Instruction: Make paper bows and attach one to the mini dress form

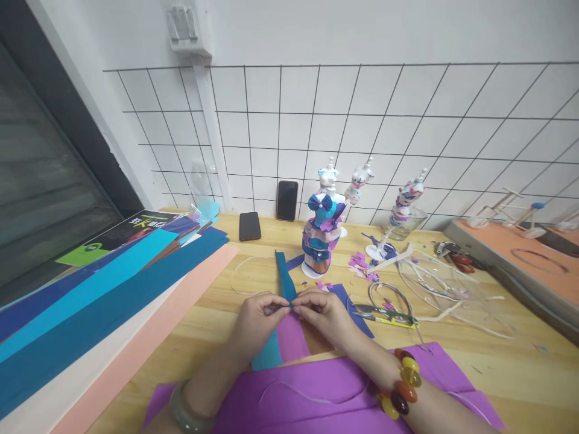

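Observation:
Both hands meet at the middle of the table, fingertips pinched on a teal paper strip [284,274]. My left hand [263,316] grips the strip's lower end from the left, and my right hand [323,310] pinches it from the right, thumbs nearly touching. The strip's free part points away toward the wall. Beneath the hands lie light blue [269,352], purple [292,340] and brown paper pieces. Just beyond stands a small dress form [322,235] covered in blue, purple and teal paper with a dark blue bow. What exactly is folded between the fingertips is too small to tell.
Long coloured paper sheets [113,307] cover the left side. Two phones [287,201] are at the back. More dress forms [407,199], scissors [389,314], wire coils [391,295] and scraps are on the right. Purple paper [294,398] lies in front.

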Demonstrator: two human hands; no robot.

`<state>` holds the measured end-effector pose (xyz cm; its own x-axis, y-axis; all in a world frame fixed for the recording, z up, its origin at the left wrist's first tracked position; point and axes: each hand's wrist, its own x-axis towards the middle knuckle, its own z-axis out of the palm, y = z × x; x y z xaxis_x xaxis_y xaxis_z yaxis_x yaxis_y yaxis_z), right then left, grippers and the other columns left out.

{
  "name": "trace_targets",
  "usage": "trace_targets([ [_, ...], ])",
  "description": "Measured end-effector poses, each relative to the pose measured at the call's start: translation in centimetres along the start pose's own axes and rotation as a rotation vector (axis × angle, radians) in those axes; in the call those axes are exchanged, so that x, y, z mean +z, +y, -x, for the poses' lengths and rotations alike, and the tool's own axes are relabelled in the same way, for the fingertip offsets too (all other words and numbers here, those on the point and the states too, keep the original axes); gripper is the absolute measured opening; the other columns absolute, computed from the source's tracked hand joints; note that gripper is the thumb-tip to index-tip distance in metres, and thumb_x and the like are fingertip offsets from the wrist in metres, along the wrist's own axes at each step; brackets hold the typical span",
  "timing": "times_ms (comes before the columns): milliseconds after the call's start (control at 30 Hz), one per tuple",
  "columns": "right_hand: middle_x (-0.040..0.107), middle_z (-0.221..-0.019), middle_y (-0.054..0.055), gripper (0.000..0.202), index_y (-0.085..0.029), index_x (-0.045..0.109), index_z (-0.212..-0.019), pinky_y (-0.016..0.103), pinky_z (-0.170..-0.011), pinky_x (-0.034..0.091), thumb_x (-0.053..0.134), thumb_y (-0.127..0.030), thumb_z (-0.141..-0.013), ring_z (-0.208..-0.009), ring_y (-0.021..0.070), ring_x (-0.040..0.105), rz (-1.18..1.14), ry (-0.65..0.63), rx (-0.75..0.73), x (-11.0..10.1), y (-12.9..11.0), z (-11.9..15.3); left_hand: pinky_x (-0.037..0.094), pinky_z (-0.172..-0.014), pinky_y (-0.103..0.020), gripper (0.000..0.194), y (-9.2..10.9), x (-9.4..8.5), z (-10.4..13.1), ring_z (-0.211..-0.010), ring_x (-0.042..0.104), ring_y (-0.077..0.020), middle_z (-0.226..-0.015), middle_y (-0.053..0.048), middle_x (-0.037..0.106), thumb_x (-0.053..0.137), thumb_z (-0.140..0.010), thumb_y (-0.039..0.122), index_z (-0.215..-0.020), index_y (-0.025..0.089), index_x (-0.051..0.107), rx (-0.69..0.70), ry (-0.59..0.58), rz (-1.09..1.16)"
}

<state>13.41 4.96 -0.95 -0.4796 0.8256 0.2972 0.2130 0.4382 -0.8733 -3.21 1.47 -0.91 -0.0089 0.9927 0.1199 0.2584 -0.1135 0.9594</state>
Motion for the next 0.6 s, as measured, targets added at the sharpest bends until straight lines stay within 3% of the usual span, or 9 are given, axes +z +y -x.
trace_targets([
  [167,0.067,-0.074,0.005,0.016,-0.019,0.068,-0.085,0.028,-0.061,0.046,0.060,-0.027,-0.074,-0.066,0.0177,0.059,-0.013,0.028,0.111,0.15,0.11,0.06,0.046,-0.061,-0.024,0.011,0.22,-0.01,-0.01,-0.068,0.060,-0.0175,-0.072,-0.005,0.067,0.061,-0.068,0.025,-0.071,0.018,0.069,0.010,0.000,-0.009],
  [333,0.068,-0.078,0.006,0.014,-0.019,0.070,-0.078,0.030,-0.067,0.046,0.059,-0.027,-0.074,-0.072,0.0191,0.060,-0.046,-0.016,0.113,-0.03,-0.65,-0.04,0.046,-0.060,-0.024,0.012,0.35,0.03,-0.05,-0.066,0.060,-0.0168,-0.071,-0.004,0.067,0.063,-0.066,0.026,-0.072,0.017,0.068,-0.059,-0.001,0.059],
  [600,0.065,-0.057,0.000,0.022,-0.015,0.067,-0.070,0.026,-0.056,0.045,0.072,-0.033,-0.059,-0.053,0.0125,0.058,-0.419,0.062,0.346,0.20,-0.14,-0.27,0.045,-0.061,-0.024,0.011,0.62,-0.14,-0.21,-0.065,0.060,-0.0158,-0.066,-0.003,0.067,0.066,-0.062,0.025,-0.069,0.015,0.066,-0.130,0.000,0.170],
])
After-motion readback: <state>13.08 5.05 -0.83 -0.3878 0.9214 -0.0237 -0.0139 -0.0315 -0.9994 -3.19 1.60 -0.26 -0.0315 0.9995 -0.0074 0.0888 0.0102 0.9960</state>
